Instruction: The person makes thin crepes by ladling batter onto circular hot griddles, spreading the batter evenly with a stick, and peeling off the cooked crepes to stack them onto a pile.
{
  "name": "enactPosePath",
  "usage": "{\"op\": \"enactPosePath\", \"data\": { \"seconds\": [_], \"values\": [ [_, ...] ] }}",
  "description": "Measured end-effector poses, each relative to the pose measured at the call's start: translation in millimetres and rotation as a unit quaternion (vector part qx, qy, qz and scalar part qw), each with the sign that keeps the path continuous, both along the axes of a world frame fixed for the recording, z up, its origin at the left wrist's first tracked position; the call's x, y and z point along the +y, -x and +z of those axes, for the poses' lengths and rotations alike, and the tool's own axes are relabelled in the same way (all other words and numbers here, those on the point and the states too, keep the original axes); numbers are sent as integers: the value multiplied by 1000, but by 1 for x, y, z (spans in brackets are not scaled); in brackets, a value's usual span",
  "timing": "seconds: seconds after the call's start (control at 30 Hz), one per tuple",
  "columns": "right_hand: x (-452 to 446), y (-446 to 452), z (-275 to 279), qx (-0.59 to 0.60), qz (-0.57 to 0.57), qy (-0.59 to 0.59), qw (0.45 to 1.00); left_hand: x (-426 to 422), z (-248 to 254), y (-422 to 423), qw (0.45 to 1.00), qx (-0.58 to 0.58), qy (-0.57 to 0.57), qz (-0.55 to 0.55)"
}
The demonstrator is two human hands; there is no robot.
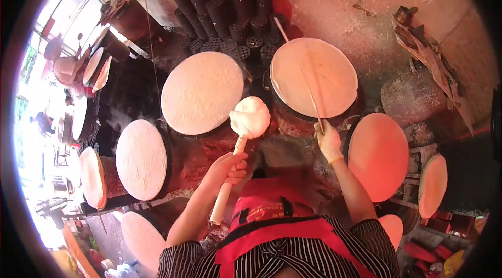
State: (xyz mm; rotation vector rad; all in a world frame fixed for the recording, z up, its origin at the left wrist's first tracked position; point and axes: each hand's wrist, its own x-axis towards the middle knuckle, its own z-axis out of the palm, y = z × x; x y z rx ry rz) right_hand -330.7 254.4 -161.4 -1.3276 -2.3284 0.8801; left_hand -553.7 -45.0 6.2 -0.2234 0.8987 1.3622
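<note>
Head view: A person in a red apron [272, 202] is working among round griddles [283, 107], the bare left hand [233, 167] wrapping its fingers firmly around the middle of a pale handle [221, 202]. A dough-like mass [251, 117] is resting at the handle's upper end, between the two far griddles. The right hand [329, 143], wearing a white glove, is curling its fingers narrowly around the near end of a thin stick [302, 71], which is slanting across the right-hand sheet [334, 74]; whether it is touching the sheet, one cannot tell. The mass is looking soft, sticky and fairly heavy, probably sagging when tilted, the firm handle offering the surest hold. The stick is appearing light and springy, its near end suiting the grip; the sheet is looking thin and easily torn. The far griddles are each carrying one pale round. A metal pot [61, 184] is standing at left, its contents escaping view.
</note>
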Motion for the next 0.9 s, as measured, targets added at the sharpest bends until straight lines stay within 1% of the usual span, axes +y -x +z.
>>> {"op": "enactPosePath", "data": {
  "seconds": [0.03, 0.07, 0.1, 0.13, 0.17, 0.2, 0.23, 0.27, 0.3, 0.33, 0.4, 0.47, 0.5, 0.53, 0.6, 0.63, 0.67, 0.7, 0.73, 0.77, 0.8, 0.83, 0.87, 0.9],
  "values": [
    [8, 13, 5, -35, -2, -7, 999, 8, -4, 12, 999, -35, -3, 9],
    [20, 29, 10, -67, -5, -19, 998, 17, -14, 27, 999, -36, -4, 2],
    [29, 46, 12, -76, 10, -38, 996, 21, -27, 42, 990, -140, -14, 6],
    [36, 65, 16, -86, 25, -57, 994, 27, -32, 56, 970, -244, -22, 9],
    [41, 85, 18, -60, 31, -55, 996, 33, -34, 66, 969, -245, -24, 0],
    [43, 110, 32, -69, 59, -73, 993, 37, -33, 74, 975, -220, -16, -2],
    [57, 138, -3, -27, 50, -34, 998, 42, -30, 82, 981, -194, -11, 0],
    [48, 167, 27, -50, 49, -30, 997, 48, -26, 89, 980, -196, -15, -3],
    [53, 194, 7, -58, 50, -123, 990, 53, -22, 95, 989, -146, 1, -2],
    [57, 215, 8, -102, 78, -139, 982, 60, -17, 102, 995, -95, 17, -1],
    [60, 244, 0, -119, 65, -195, 971, 72, -11, 120, 996, -84, 19, -2],
    [68, 251, -10, -145, 128, -242, 951, 83, -6, 133, 998, -54, 23, 2],
    [74, 249, -7, -75, 150, -292, 941, 89, -6, 139, 997, -72, 10, 4],
    [81, 247, -4, -82, 144, -290, 942, 96, -4, 144, 997, -77, 11, -4],
    [100, 246, 7, -71, 96, -194, 974, 110, 4, 154, 998, -39, 39, -9],
    [113, 243, 10, -100, 68, -165, 979, 117, 5, 157, 997, -70, 38, 5],
    [137, 236, 9, -102, 61, -166, 979, 123, 6, 159, 997, -71, 37, -3],
    [169, 223, 5, 75, -20, 86, 993, 130, 7, 161, 997, -60, 38, -6],
    [196, 205, 5, 251, -100, 325, 906, 138, 9, 162, 998, -49, 39, -10],
    [203, 180, 44, 179, -79, 146, 970, 145, 10, 162, 998, -50, 39, -24],
    [210, 153, 92, 94, -56, -36, 993, 155, 12, 161, 998, -34, 43, -24],
    [234, 121, 103, 212, -86, -16, 973, 166, 13, 158, 998, -19, 46, -25],
    [259, 86, 116, 328, -114, -2, 938, 178, 12, 157, 998, -19, 45, -43],
    [268, 47, 154, 273, -244, 30, 930, 190, 8, 157, 998, -23, 38, -45]
  ]
}}
